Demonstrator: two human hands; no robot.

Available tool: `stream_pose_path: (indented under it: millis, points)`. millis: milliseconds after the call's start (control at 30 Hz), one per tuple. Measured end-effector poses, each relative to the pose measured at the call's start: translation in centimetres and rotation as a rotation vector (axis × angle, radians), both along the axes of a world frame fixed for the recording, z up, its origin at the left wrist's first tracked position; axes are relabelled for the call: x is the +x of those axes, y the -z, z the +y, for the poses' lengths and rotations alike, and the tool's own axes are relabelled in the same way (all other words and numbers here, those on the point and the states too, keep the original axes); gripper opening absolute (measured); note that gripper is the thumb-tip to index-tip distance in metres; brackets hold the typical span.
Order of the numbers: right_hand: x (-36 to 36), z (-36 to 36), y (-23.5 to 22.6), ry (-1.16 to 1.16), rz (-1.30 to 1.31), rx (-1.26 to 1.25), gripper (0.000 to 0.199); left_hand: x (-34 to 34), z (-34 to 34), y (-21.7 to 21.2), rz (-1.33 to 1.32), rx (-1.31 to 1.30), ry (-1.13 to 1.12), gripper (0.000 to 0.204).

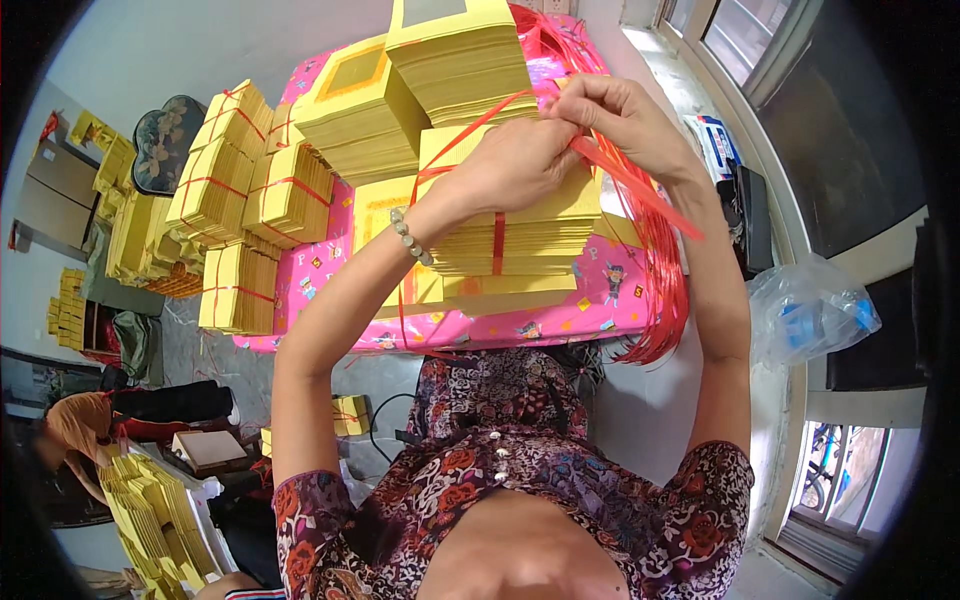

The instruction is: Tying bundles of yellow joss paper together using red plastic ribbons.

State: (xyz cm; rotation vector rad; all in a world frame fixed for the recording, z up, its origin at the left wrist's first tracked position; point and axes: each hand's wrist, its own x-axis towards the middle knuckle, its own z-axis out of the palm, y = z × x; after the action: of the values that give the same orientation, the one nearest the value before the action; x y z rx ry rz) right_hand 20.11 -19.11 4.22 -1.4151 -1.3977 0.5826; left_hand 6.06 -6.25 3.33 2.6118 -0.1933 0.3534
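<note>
Both hands [560, 140] pinch red strap [497, 240]; knot hidden, yellow paper stack [530, 235] beneath.

We note a short-sleeved floral blouse [520, 470] in maroon, orange and white, small buttons down its front, and a pale beaded bracelet [411, 237].

A table [600, 300] covered with a pink patterned cloth carries stacks of yellow paper. At the centre lies a stack [520, 235] crossed by a red strap, with a flatter pile [395, 215] just beside it at 9 o'clock and two tall stacks at 11 [355, 110] and 12 o'clock [460, 60]. Four strapped bundles [255, 190] sit at the table's 9 o'clock edge, and a sheaf of loose red straps [665, 270] hangs over the 3 o'clock edge.
</note>
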Motion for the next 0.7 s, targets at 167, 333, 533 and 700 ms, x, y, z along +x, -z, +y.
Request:
stream_pose_path:
  millis: [167, 333, 533, 700]
  points:
    - [0.8, -1.1, 1.0, 0.005, 0.544, 0.245, 0.026, -0.7, 0.1, -1.2, 0.027, -0.194, -0.03, 0.027]
    - [2.2, -5.2, 1.4, 0.105, 0.784, 0.527, 0.028, -0.2, 1.1, -1.4, 0.11, -0.227, 0.028, 0.035]
    - [-2.1, -11.1, 1.1, -0.114, 0.707, 0.665, 0.026, -0.3, 1.5, -2.5, 0.393, -0.554, 0.093, 0.048]
    - [-8.0, -12.8, 2.9, 0.34, 0.231, 0.202, 0.022, 0.4, 1.5, -2.4, 0.398, -0.594, 0.099, 0.048]
